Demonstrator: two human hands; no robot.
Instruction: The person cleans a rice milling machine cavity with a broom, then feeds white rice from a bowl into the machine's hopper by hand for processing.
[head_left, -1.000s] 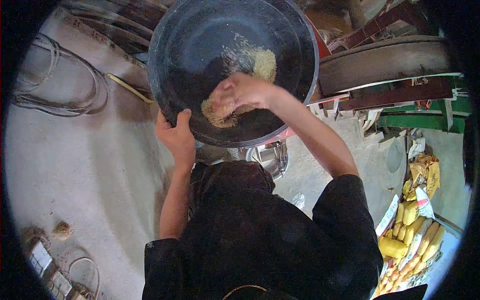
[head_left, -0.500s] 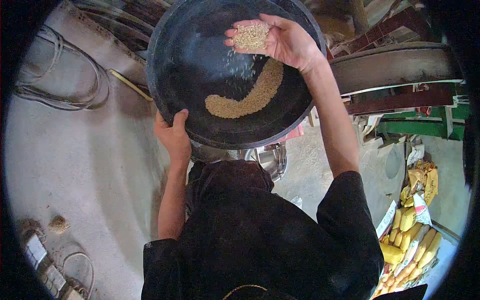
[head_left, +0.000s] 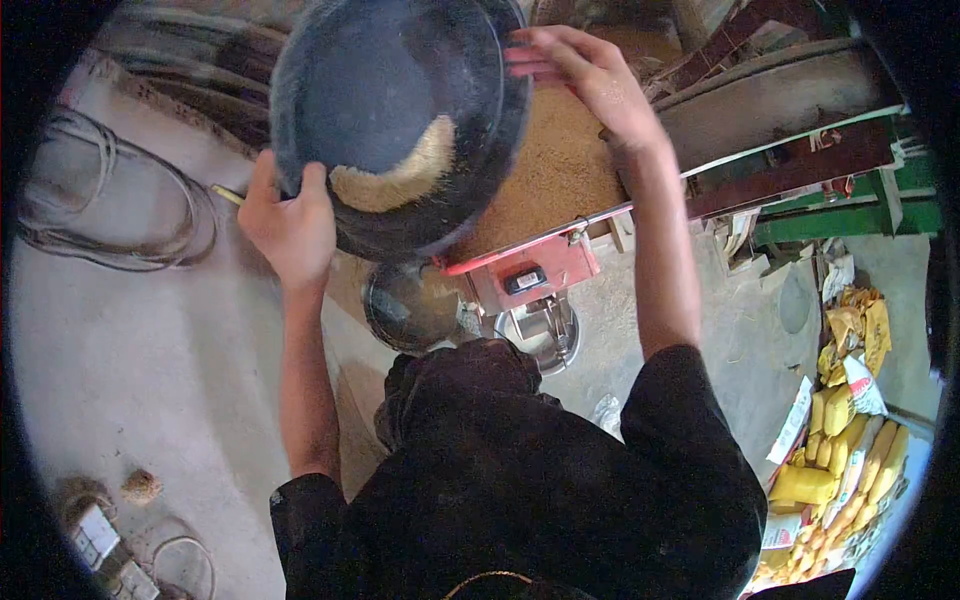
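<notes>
My left hand (head_left: 288, 222) grips the near left rim of a round black basin (head_left: 365, 75), its thumb over the edge. The basin is tilted, and a curved band of pale grain (head_left: 400, 182) lies along its lower side, slightly smeared by motion. My right hand (head_left: 592, 85) is on the far right side with its fingers stretched out and no grain in it. Its fingertips are right at the basin's right rim. Below and to the right, brown grain (head_left: 555, 170) fills a hopper with a red front (head_left: 570, 268).
A black handheld device (head_left: 525, 280) rests on the red front. Below stand a dark round container (head_left: 405, 305) and a metal pot (head_left: 555, 345). Coiled hose (head_left: 120, 240) lies at left, yellow sacks (head_left: 835, 470) at right. A grey beam (head_left: 770, 110) runs behind my right arm.
The basin has shifted left and tilted, uncovering the hopper of grain. My right hand, which was dropping grain over the basin, is now without it at the right rim.
</notes>
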